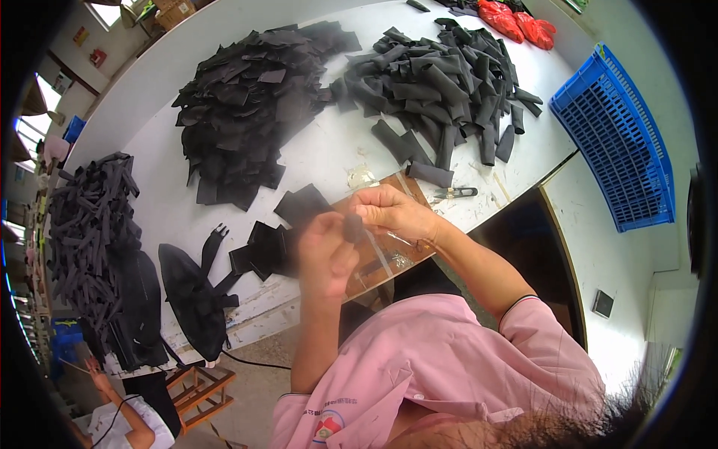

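While busy at the white table (307, 153), holds a small dark piece (354, 228) up over the near edge, pinched by the thumb and finger of the right hand (390, 213). Has the left hand (327, 251) curled up right beside it, too blurry to tell how tight. With that left hand, blocks part of some black bits (258, 251) on the table. Can see a loose flat piece (301, 203) just past the left hand and small snips (462, 192) past the right one. Farther back, can see a big pile of flat dark pieces (247, 112), then a heap of dark rolls (441, 86), with red bags (516, 24) behind. On the left, can spot thin dark strips (86, 224) heaped up and a black pouch (191, 299) nearby. On the right, can spot a blue basket (613, 138). Down low on the left, can spot a wooden stool (206, 411) and another person (146, 420).
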A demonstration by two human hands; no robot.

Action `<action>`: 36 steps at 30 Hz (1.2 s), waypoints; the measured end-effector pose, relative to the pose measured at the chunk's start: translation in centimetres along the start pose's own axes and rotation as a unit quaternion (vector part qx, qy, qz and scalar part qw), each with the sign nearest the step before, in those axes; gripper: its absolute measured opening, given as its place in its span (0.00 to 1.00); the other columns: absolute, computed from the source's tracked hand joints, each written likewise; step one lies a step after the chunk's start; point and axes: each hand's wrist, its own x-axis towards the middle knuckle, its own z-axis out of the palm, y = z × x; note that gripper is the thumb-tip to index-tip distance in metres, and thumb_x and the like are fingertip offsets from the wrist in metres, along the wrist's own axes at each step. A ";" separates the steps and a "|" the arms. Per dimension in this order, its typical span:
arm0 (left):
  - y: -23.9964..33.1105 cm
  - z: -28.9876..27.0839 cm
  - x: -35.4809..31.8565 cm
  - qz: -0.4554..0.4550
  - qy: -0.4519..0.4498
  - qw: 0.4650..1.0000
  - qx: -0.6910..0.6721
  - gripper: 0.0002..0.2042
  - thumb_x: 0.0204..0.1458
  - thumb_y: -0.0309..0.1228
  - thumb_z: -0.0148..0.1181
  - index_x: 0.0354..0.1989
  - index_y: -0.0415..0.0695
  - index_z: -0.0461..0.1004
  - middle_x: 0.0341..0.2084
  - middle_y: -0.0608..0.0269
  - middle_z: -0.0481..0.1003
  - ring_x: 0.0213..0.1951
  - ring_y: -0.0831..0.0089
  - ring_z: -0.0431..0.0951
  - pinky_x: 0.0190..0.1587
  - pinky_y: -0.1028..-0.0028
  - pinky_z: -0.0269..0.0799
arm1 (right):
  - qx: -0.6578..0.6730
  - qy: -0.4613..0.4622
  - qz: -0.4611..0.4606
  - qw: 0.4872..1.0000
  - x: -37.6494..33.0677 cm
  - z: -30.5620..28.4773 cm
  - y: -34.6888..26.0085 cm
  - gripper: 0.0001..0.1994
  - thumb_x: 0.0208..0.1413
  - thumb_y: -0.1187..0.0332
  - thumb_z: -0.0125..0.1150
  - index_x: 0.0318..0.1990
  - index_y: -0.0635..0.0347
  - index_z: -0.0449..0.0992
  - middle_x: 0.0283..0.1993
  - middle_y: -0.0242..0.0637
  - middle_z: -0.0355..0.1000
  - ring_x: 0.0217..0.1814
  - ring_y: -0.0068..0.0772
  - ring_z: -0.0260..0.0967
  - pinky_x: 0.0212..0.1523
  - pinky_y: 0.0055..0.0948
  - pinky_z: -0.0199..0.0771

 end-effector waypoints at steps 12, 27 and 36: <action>-1.8 -1.3 0.3 0.027 0.002 0.998 0.053 0.14 0.49 0.22 0.52 0.45 0.38 0.66 0.26 0.63 0.72 0.12 0.86 0.59 0.15 0.87 0.56 | 0.005 0.022 0.024 0.999 -0.5 -1.6 1.6 0.14 0.55 0.60 0.49 0.24 0.59 0.66 0.19 0.24 0.59 0.20 0.14 0.51 0.21 0.15 0.50; 0.8 2.6 -1.1 0.345 0.020 0.851 0.395 0.02 0.46 0.19 0.55 0.29 0.35 0.72 0.29 0.58 0.74 0.31 0.78 0.71 0.38 0.80 0.66 | -0.655 0.106 -0.169 0.729 -1.7 3.1 -4.3 0.20 0.48 0.52 0.52 0.32 0.64 0.70 0.20 0.36 0.64 0.23 0.40 0.64 0.24 0.34 0.63; 0.0 3.8 0.4 0.244 -0.071 0.916 0.310 0.07 0.45 0.24 0.58 0.32 0.35 0.73 0.34 0.57 0.72 0.36 0.76 0.70 0.43 0.77 0.64 | -0.560 0.145 -0.188 0.794 -1.4 1.2 -0.1 0.12 0.49 0.61 0.54 0.27 0.62 0.72 0.21 0.42 0.66 0.22 0.43 0.65 0.21 0.36 0.62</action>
